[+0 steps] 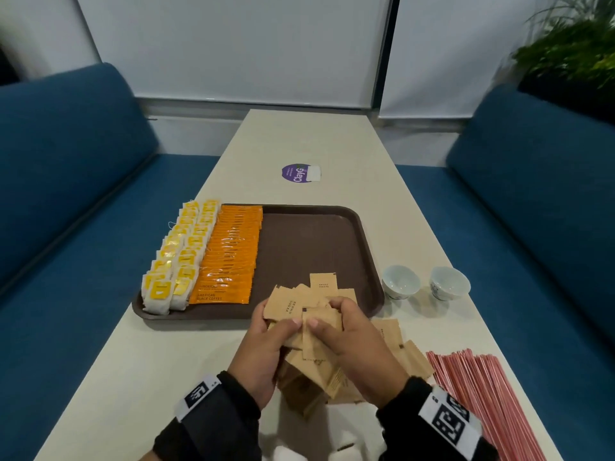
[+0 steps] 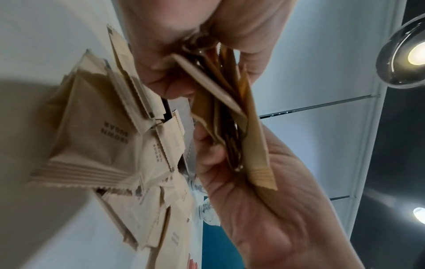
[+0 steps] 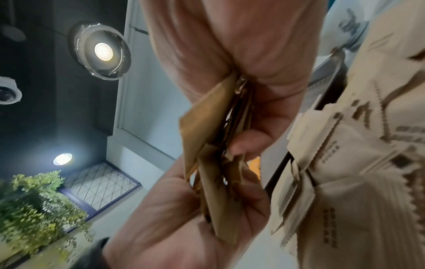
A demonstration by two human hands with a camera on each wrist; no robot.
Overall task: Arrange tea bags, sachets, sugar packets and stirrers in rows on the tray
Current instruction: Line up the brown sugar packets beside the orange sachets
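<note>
Setting: cream table running away from me between two blue sofas, white blinds behind, a green plant at the far right.
Tray: brown tray lies across the table just ahead of my hands; its right half is bare.
Tea bags: yellow-tagged tea bags sit in two overlapping rows along the tray's left edge.
Sachets: orange coffee sachets form one overlapping row just right of the tea bags, touching them.
Sugar packets: a bunch of brown sugar packets fans out between my hands over the tray's near rim; more of them lie loose in a heap on the table under and right of my hands.
Left hand: my left hand has its fingers curled round the bunch, thumb pressing on top.
Right hand: my right hand grips the same bunch from the other side, thumb tip meeting the left thumb on one packet.
Stirrers: pink stirrers lie bundled on the table at my near right, off the tray.
Cups: two small white cups stand beside the tray's right edge.
Sticker: a round purple sticker sits farther up the table.
</note>
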